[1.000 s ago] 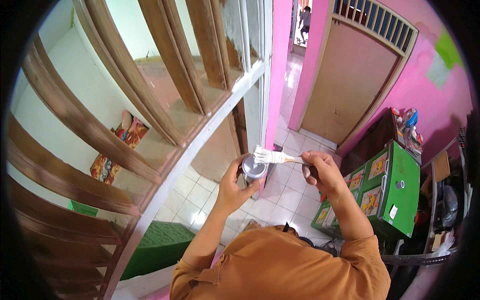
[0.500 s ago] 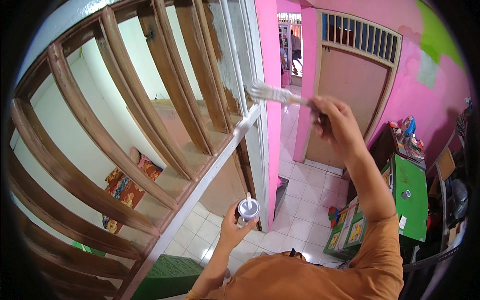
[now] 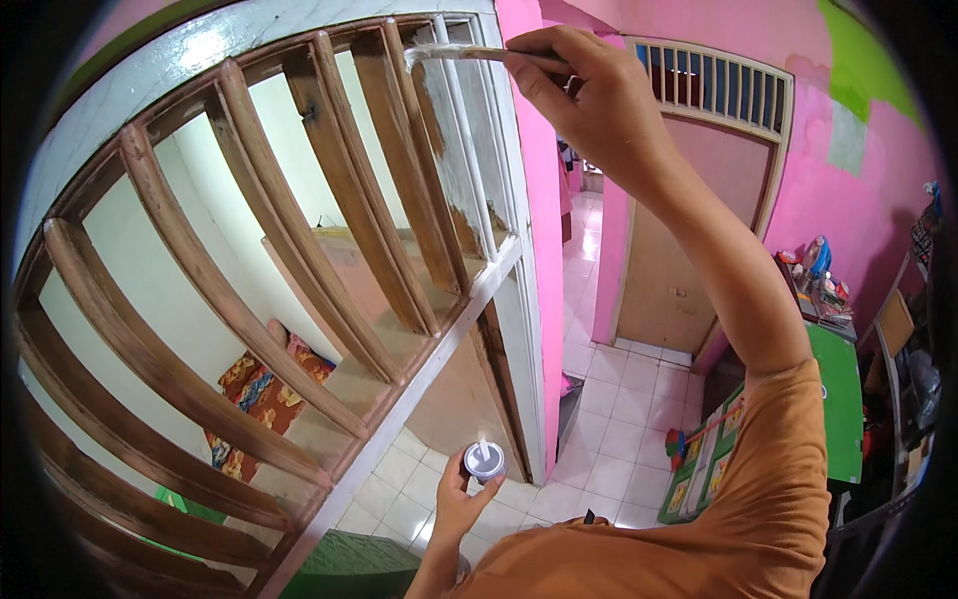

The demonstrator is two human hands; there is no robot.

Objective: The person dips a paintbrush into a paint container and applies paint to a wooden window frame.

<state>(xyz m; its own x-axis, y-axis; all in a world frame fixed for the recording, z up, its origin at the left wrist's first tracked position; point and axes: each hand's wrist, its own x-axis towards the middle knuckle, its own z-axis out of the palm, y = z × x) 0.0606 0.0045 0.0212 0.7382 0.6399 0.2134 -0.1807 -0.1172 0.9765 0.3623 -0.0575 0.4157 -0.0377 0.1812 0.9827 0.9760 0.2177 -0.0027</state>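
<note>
- Your right hand point(image 3: 589, 95) is now raised high, near the top of the frame; a second ago it was down at chest height beside the can, and half a second ago it was partway up.
- Its fingers point(image 3: 544, 70) are closed around the handle of a paintbrush point(image 3: 469, 53), which lies almost level, with its white-loaded bristles pointing to your left.
- The bristles now touch the top of a wooden baluster point(image 3: 439, 170), right under the white top rail point(image 3: 200, 60); earlier the brush hung in the air, away from the wood.
- That baluster already shows a ragged coat of white down its upper half, while the brown balusters point(image 3: 269, 230) further left are bare wood.
- Your left hand point(image 3: 461, 499) has dropped low and sits close to your body, with its fingers wrapped around a small round paint can point(image 3: 484, 461) held upright.
- The can is well below the brush and apart from it, over the white tiled floor point(image 3: 609, 439).
- Judging from this, loading the brush is over and a fresh stroke is starting at the top of the half-painted baluster.
- To your right stand a pink wall point(image 3: 848, 210) and a green cabinet point(image 3: 838, 399).
</note>
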